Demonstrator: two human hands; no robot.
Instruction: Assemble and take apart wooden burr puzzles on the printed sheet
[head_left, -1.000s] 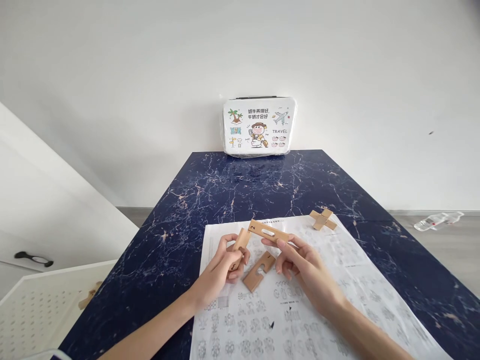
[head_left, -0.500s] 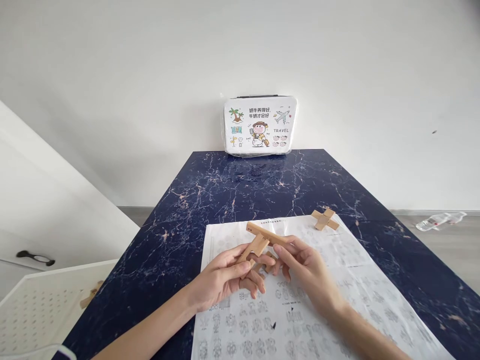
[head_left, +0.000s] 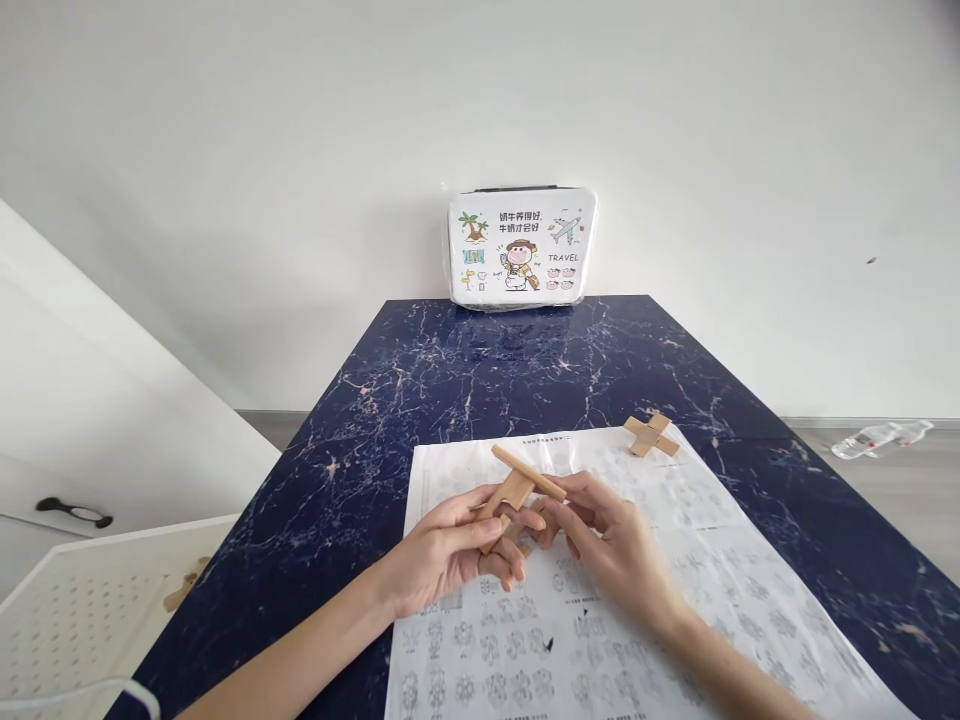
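As the left hand (head_left: 448,545) grips the notched piece (head_left: 514,490) over the sheet (head_left: 705,590), the right (head_left: 611,530) holds the strip (head_left: 531,473), now edge-on, its "2" turned out of sight.

Left hand (head_left: 439,562) and right hand (head_left: 619,545) bare, slim fingers, narrow wrists; left forearm (head_left: 300,645) bare to lower left of frame, right forearm (head_left: 739,670) bare to lower right, nail detail too small to tell
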